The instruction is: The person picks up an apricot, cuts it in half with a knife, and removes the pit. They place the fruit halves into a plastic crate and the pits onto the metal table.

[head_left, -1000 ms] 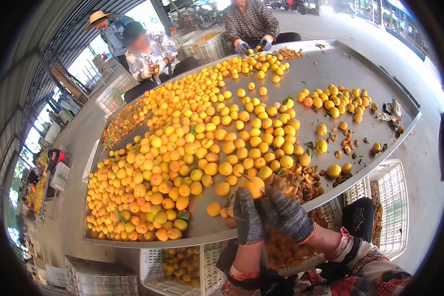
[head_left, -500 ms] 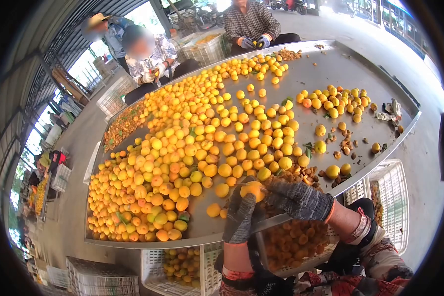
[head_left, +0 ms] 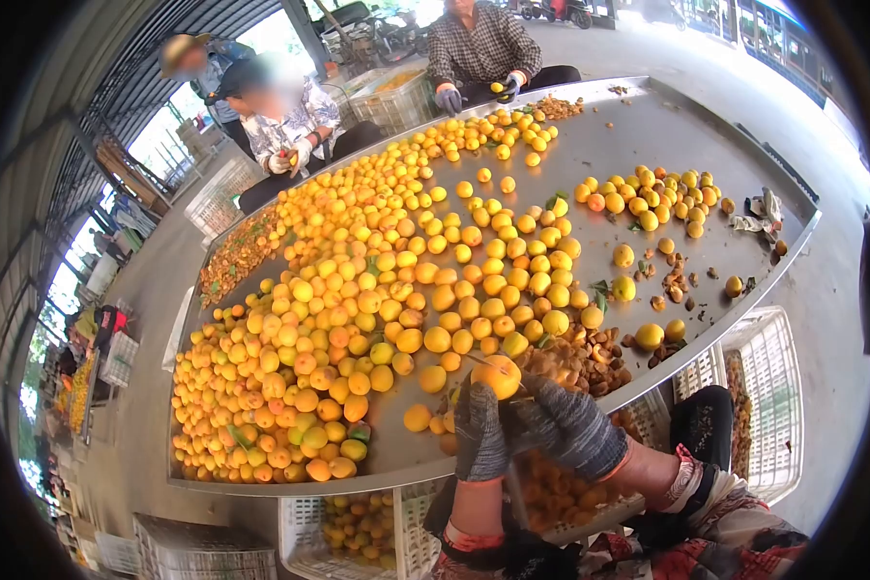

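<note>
My left hand [head_left: 479, 437], in a grey knit glove, has its thumb and fingers closed on a yellow-orange apricot [head_left: 497, 375] above the table's near edge. Close against the fruit's right side is my right hand [head_left: 578, 427], gloved alike, with its fingers curled together. A thin dark sliver shows beside the apricot, but what the right hand grips is hidden by the glove. Loose apricots [head_left: 418, 418] lie just left of my hands. Behind the right hand is a heap of brown pits [head_left: 590, 360].
A metal table [head_left: 638, 126] carries a large apricot pile [head_left: 300, 338] and a smaller group [head_left: 652, 198]. Crates of fruit [head_left: 411, 541] stand below the near edge, another crate [head_left: 768, 406] at the right. Two people [head_left: 483, 48] [head_left: 290, 126] work across the table; another stands behind.
My right hand has shifted slightly left and down, closer to the apricot, which stays in my left hand. The far person in checks has moved their gloved hands apart.
</note>
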A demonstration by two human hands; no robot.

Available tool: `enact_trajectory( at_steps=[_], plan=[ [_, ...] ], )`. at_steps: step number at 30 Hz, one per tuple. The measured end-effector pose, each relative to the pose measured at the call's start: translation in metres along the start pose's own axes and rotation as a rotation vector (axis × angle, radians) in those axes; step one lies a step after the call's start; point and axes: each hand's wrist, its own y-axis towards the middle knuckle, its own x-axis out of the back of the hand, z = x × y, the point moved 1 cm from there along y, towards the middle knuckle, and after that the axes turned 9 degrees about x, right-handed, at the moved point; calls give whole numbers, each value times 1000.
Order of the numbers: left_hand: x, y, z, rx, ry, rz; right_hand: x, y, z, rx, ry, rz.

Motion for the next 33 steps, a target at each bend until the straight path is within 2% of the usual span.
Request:
enact_trajectory(
  at_steps=[1,3,4,6,7,9,10,12,13,15,16,18,22,24,25,28,30,33],
  plan=[
    [1,-1,-8,0,-2,-2,3,-1,-7,0,0,3],
    [0,-7,-29,-129,311,16,8,-7,-28,156,-50,125],
    [0,-11,-34,-126,315,13,12,-6,-27,154,-44,126],
    [0,-14,-37,107,235,42,23,-2,-17,694,-778,130],
    [-2,-14,-30,110,237,44,16,-6,-19,690,-778,127],
    [-9,-15,-9,58,96,-124,-5,-14,-29,169,-41,-24],
    [-14,-16,-9,58,95,-122,-11,-13,-23,169,-43,-24],
    [-24,-18,-14,40,-47,-69,-17,-10,-9,40,235,-223],
    [-18,-14,-6,45,-46,-71,-14,-9,-7,35,237,-223],
    [0,-4,16,78,-28,-54,-6,-6,-4,111,-150,-172],
    [0,-4,14,78,-28,-54,-5,-6,-4,111,-150,-171],
    [1,-6,3,13,191,-92,-5,-3,-6,164,-306,-121],
    [-5,-13,-22,75,321,-112,-2,2,-14,98,-81,-38],
    [4,-6,-7,-26,317,-122,3,1,-15,273,-277,-43],
    [2,-8,-8,-26,317,-120,3,3,-14,272,-278,-44],
    [-4,-9,-12,34,157,-133,5,9,-5,336,-291,-126],
    [-7,-7,-9,45,-137,-105,8,9,6,245,-394,-22],
    [-7,-4,0,42,-114,-183,-5,3,-11,301,-437,-64]
  ],
)
